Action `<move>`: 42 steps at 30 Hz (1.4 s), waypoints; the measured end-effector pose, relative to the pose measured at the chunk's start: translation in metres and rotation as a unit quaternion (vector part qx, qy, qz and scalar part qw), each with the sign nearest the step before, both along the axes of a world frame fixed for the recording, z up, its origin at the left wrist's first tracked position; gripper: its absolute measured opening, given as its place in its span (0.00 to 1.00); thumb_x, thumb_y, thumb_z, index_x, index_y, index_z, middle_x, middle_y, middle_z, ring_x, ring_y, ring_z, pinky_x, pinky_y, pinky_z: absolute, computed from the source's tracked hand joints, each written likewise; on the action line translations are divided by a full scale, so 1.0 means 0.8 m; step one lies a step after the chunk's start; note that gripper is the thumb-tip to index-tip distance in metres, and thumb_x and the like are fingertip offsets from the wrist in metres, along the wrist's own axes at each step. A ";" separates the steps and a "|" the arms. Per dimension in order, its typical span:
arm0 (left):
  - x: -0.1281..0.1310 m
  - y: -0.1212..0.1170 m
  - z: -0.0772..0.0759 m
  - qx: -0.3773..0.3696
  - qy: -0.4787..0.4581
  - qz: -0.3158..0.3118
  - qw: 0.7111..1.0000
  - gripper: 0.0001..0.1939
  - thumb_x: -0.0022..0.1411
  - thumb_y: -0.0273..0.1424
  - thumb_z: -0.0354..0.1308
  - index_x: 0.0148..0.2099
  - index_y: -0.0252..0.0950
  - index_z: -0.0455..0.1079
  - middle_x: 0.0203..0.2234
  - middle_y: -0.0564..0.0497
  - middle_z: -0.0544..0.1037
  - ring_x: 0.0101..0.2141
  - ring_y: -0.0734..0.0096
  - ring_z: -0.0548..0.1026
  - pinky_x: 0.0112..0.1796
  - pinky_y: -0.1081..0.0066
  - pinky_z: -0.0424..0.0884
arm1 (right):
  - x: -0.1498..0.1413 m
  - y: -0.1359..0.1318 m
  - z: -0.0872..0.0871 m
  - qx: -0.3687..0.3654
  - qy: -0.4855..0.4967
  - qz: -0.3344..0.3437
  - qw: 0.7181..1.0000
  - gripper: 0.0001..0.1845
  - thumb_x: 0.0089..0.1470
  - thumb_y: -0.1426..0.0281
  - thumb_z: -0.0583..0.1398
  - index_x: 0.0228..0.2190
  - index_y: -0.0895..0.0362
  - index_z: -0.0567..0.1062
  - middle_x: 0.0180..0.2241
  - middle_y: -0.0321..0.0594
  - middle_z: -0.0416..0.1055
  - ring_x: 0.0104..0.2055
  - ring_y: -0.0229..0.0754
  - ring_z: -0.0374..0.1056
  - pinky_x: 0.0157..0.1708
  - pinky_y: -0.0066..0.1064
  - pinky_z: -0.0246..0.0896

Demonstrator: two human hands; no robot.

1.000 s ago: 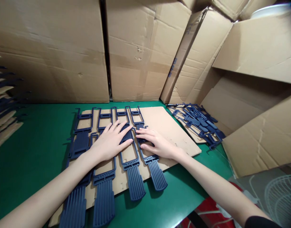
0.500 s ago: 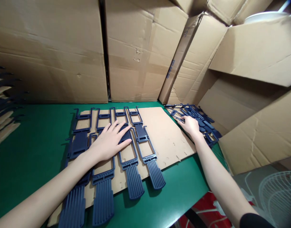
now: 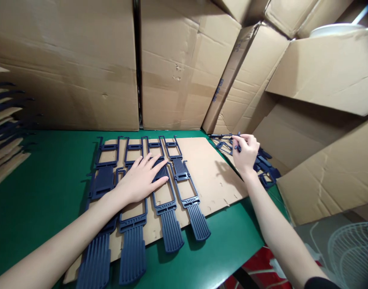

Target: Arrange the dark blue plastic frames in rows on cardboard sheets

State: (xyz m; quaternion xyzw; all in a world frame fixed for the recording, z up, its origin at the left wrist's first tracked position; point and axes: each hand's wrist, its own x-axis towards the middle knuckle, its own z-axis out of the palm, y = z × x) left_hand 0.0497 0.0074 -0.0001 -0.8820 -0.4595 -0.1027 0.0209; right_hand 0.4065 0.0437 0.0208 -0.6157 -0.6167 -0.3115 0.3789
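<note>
My left hand lies flat with its fingers spread over dark blue plastic frames with ribbed paddle ends. Several of these frames are laid in two rows on a flat cardboard sheet, their ribbed ends overhanging its near edge. To the right, my right hand is closed in a pinch on a dark blue plastic piece, raised above a pile of similar blue parts. Most of the held piece is hidden by the fingers, and part of the pile is behind the hand.
Large cardboard boxes wall off the back of the green table. At the left edge stands a stack of cardboard sheets with blue parts between them. An open carton is at the right, with a fan below it.
My right hand has lifted from the pile with a blue plastic piece in its fingers. My left hand stays on the frames. The whole view has shifted slightly.
</note>
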 end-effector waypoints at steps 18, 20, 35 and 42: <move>-0.001 0.000 0.000 -0.003 -0.015 0.003 1.000 0.31 0.65 0.50 0.39 0.65 0.42 0.52 0.64 0.48 0.52 0.63 0.52 0.45 0.59 0.52 0.46 | 0.008 -0.001 -0.002 -0.348 -0.011 0.181 0.920 0.11 0.43 0.77 0.53 0.28 0.57 0.75 0.31 0.38 0.74 0.34 0.40 0.68 0.36 0.28 0.60; -0.001 0.000 0.000 -0.003 -0.013 0.002 1.000 0.31 0.65 0.50 0.39 0.65 0.42 0.52 0.64 0.48 0.52 0.63 0.53 0.45 0.59 0.52 0.46 | 0.009 0.000 -0.004 -0.358 -0.019 0.189 0.914 0.11 0.40 0.78 0.53 0.25 0.57 0.74 0.30 0.38 0.73 0.33 0.39 0.67 0.36 0.27 0.60; -0.001 0.000 0.000 -0.007 -0.023 0.000 1.000 0.31 0.65 0.50 0.40 0.65 0.43 0.52 0.64 0.49 0.52 0.63 0.52 0.46 0.59 0.51 0.46 | -0.028 0.000 -0.020 -0.338 0.018 0.273 0.901 0.13 0.53 0.71 0.54 0.33 0.57 0.78 0.37 0.42 0.70 0.34 0.38 0.67 0.34 0.30 0.63; -0.001 0.000 0.000 -0.010 -0.014 0.003 1.000 0.32 0.64 0.50 0.39 0.65 0.42 0.52 0.64 0.47 0.52 0.63 0.52 0.45 0.59 0.51 0.45 | -0.070 -0.020 -0.010 -0.254 0.063 0.269 0.927 0.11 0.40 0.81 0.51 0.24 0.58 0.71 0.26 0.38 0.69 0.28 0.37 0.64 0.29 0.27 0.60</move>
